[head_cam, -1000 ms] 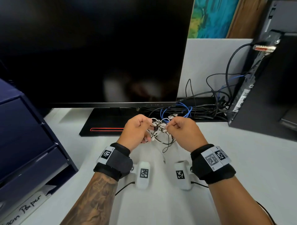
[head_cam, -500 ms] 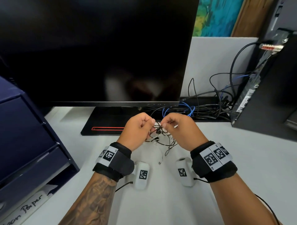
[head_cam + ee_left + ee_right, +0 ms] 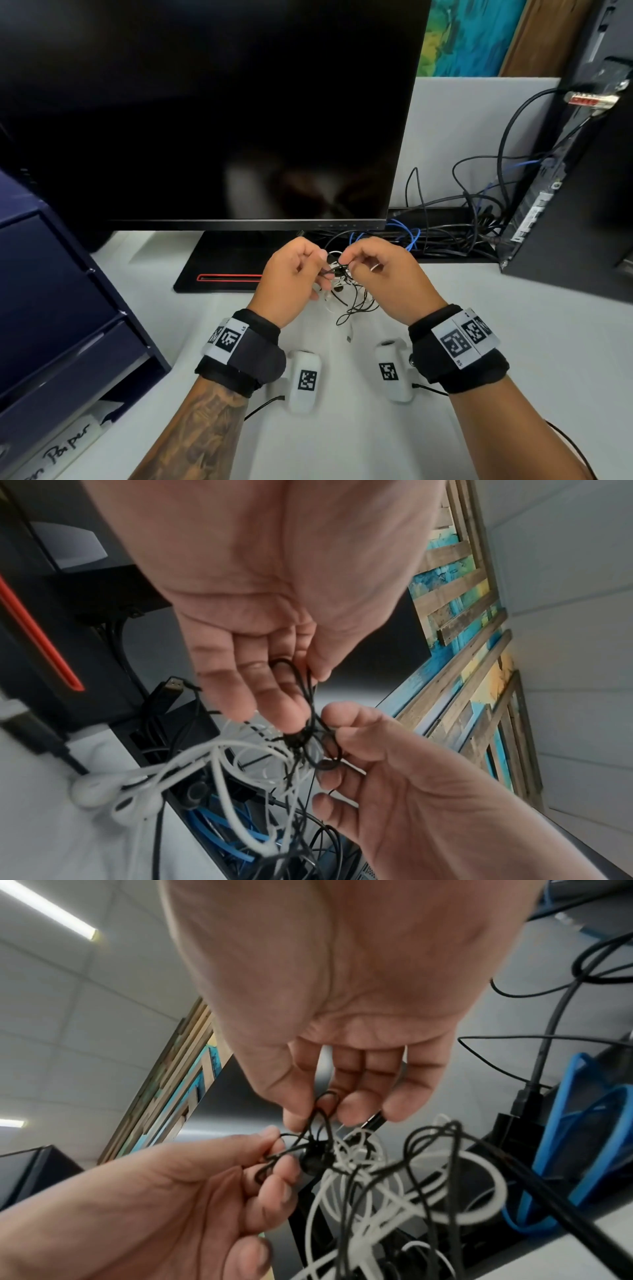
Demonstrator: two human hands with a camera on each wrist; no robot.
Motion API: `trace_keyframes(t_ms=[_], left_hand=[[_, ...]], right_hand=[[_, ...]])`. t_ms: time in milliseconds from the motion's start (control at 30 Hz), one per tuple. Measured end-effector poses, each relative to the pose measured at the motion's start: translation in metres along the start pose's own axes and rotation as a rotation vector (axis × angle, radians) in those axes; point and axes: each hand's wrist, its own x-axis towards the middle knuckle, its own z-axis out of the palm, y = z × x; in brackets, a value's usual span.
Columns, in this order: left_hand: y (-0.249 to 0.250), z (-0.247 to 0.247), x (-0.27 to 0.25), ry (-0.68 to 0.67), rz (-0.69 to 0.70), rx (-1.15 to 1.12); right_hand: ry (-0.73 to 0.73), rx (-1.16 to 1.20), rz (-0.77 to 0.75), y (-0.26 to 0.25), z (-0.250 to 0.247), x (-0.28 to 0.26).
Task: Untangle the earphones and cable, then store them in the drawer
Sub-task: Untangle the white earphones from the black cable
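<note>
Both hands have drawn closer since a second ago — the tangle (image 3: 342, 284) of white earphones (image 3: 103, 794) and black cable (image 3: 424, 1164) hangs between them above the desk (image 3: 513, 342). Left hand (image 3: 291, 277) and right hand (image 3: 387, 274) each pinch black loops — monitor (image 3: 205, 113) behind, drawer unit (image 3: 51, 308) far left.

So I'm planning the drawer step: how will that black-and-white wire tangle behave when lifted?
Probably floppy: loops of the wire tangle droop below both hands. Likely light, since fingertip pinches carry it. The white earbuds may swing and snag.
</note>
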Motion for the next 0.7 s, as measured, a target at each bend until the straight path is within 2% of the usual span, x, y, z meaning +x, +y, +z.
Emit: trace_keyframes(t_ms=[300,367,433,533,600,633,700], left_hand=[[0.001,0.004,-0.003,-0.045,0.037,0.031],[0.001,0.003,-0.003,-0.032,0.039,0.066],[-0.001,0.001,-0.003,0.002,0.039,0.112],[-0.005,-0.004,-0.002,0.042,-0.015,0.106],[-0.006,-0.006,-0.002,0.052,-0.047,0.081],[-0.007,-0.006,-0.002,0.058,-0.05,0.076],[-0.007,-0.006,-0.001,0.071,-0.035,0.078]], right_hand=[[-0.054,-0.191,-0.071,-0.004,-0.003,-0.004],[-0.03,-0.207,-0.084,-0.005,-0.003,-0.003],[0.086,-0.108,-0.069,-0.006,-0.004,-0.002],[0.258,0.252,0.04,-0.012,-0.01,0.0],[0.249,0.493,0.104,-0.016,-0.014,0.0],[0.219,0.52,0.124,-0.017,-0.015,-0.001],[0.124,0.358,0.129,-0.016,-0.013,-0.003]])
